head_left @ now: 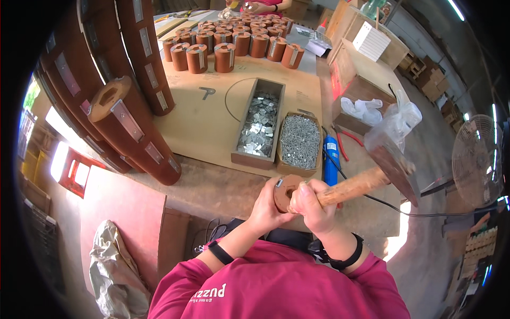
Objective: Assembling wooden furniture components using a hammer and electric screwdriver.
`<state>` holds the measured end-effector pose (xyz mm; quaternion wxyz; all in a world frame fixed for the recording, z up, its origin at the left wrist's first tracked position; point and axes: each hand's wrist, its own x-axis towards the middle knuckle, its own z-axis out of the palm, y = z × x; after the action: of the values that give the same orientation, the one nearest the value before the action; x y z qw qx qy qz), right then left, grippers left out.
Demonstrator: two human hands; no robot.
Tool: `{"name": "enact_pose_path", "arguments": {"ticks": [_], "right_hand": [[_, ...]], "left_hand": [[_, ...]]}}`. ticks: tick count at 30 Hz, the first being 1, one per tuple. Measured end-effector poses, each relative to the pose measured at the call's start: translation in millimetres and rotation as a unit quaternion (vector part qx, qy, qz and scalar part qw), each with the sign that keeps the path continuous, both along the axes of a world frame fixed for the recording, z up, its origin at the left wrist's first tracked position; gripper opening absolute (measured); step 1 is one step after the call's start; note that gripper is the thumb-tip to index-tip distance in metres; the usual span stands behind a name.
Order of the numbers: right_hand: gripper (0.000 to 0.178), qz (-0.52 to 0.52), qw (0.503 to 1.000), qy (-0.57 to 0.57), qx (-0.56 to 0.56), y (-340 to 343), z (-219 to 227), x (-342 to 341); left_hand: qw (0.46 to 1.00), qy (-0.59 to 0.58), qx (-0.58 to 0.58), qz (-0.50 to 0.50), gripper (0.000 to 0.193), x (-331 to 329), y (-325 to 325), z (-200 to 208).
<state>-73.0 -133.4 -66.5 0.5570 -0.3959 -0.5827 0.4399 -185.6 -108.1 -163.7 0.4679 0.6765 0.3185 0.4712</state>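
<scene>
My left hand (pixel 265 210) is wrapped round a short brown cylinder (pixel 280 198) with a hole in its end and a small metal plate at its rim. Close beside it, my right hand (pixel 317 208) grips the wooden handle of a hammer (pixel 353 187). The hammer's metal head points out to the right, and my right fingers are at the cylinder's edge; whether they touch it I cannot tell. Just beyond my hands stand a long wooden box (pixel 237 157) of small metal plates and a carton (pixel 289 169) full of small metal nails or screws.
Tall brown columns (pixel 125 125) with metal plates lean at the left. Many short brown cylinders (pixel 224 57) stand at the table's far side. Right of the carton lie a blue tool (pixel 330 159) with a black cable and red-handled pliers (pixel 342 146). Another person's hands (pixel 257 7) show at the far edge.
</scene>
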Motion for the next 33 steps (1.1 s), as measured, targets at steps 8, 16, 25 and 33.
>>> {"name": "enact_pose_path", "arguments": {"ticks": [8,16,25,33], "right_hand": [[0.024,0.006,0.983,0.168,0.067,-1.4,46.6,16.2],[0.024,-0.04,0.998,0.041,-0.018,0.3,8.4,4.6],[0.024,-0.05,0.998,0.011,-0.031,-3.2,0.4,7.1],[0.031,-0.076,0.935,0.337,-0.084,-44.6,26.1,56.5]], "left_hand": [[0.999,0.041,0.026,0.003,0.09,-1.7,2.2,-8.5],[1.0,-0.017,0.001,0.004,0.085,1.0,1.7,-3.3],[0.999,-0.042,-0.007,-0.004,0.085,5.2,0.1,-7.4],[0.992,-0.064,-0.092,-0.051,0.094,-1.6,-1.2,-8.5]]}}
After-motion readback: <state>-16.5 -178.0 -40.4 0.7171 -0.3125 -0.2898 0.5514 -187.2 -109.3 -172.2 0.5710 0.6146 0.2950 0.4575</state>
